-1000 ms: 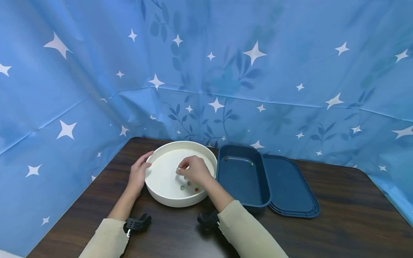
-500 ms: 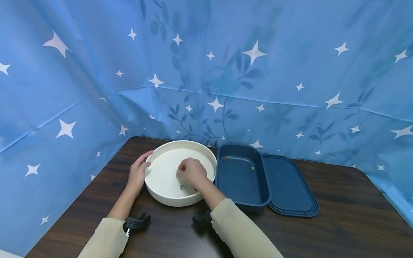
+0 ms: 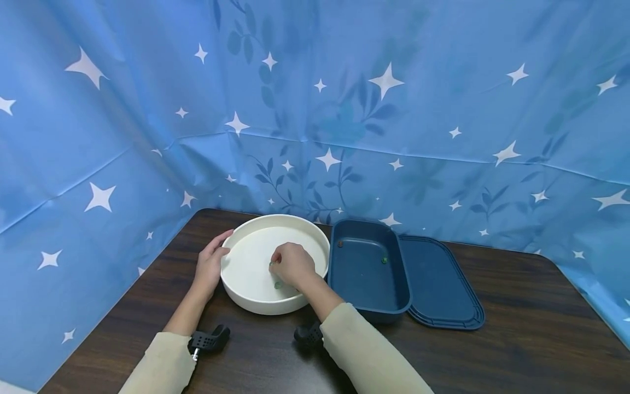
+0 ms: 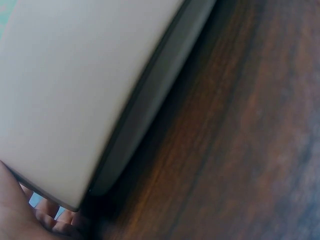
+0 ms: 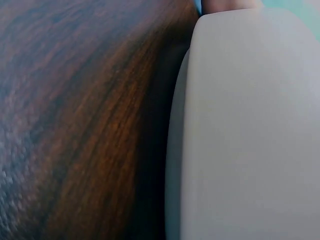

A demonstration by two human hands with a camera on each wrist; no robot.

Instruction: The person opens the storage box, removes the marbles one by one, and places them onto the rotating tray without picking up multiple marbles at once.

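Note:
A round white tray (image 3: 246,273) with a raised rim stands on the table. My left hand (image 3: 209,268) grips its left side, thumb at the rim; the left wrist view shows fingers (image 4: 47,212) curled at the tray's edge. Inside the tray, my right hand (image 3: 294,265) reaches down with thumb and forefinger pinched together. A small greenish marble (image 3: 270,265) shows at those fingertips. One green marble (image 3: 278,285) lies just below the hand, which hides part of the tray floor. The right wrist view shows mostly the tray's outer wall (image 5: 250,130).
A deep dark blue box (image 3: 366,284) stands against the tray's right side, with a reddish marble (image 3: 340,243) and a green marble (image 3: 385,260) in it. Its flat blue lid (image 3: 445,290) lies to the right. A blue star-patterned curtain (image 3: 325,109) hangs behind the dark wooden table (image 3: 531,306).
My right hand has lowered slightly toward the tray floor and covers marbles seen earlier. In the box, the green marble has rolled nearer and the reddish one slightly left. The left hand stays put.

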